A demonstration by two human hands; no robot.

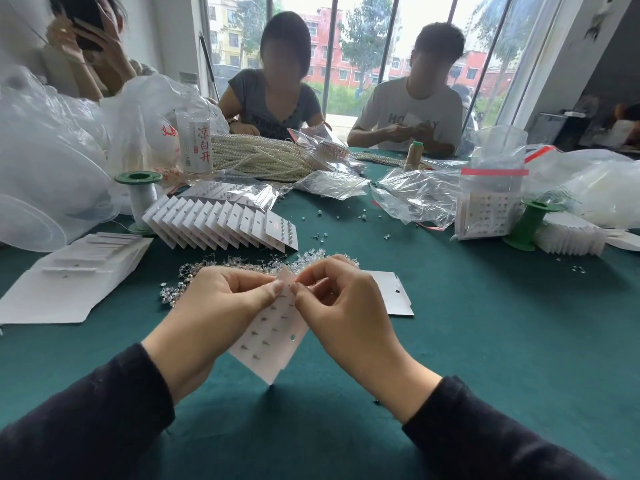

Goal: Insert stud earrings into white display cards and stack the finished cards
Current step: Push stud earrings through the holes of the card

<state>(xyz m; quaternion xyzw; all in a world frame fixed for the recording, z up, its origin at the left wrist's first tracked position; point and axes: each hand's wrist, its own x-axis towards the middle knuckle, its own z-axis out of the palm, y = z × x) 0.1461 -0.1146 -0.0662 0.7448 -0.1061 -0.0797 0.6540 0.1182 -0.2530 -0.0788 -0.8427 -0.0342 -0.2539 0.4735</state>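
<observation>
We look down at a green-covered table [485, 358]. Above its near edge, both of our hands hold up one white display card [273, 344], tilted with its back towards us. Two columns of stud posts poke through the card.

Our left hand [221, 306] pinches the card's upper end between thumb and curled fingers. Our right hand [346, 306] pinches the same end from the other side, its fingertips meeting the left's. If a stud sits between them, it is too small to see.

Just beyond our hands lies a scatter of loose studs [239, 268]. A blank card [394, 296] lies flat behind the right hand. Further towards the left edge, a row of finished cards [221, 223] stands overlapped like fallen dominoes, with a green spool [138, 199] beside it. Flat white sheets [69, 282] lie at the left edge. Three other people sit along the far edge among plastic bags [412, 195] and pearl strands [256, 157].

We judge that the inserting step is in hand, on the top row of a card that looks nearly full. The next move calls for steadying the card and pressing the post squarely through its hole. After that, the card would go with the finished ones.
</observation>
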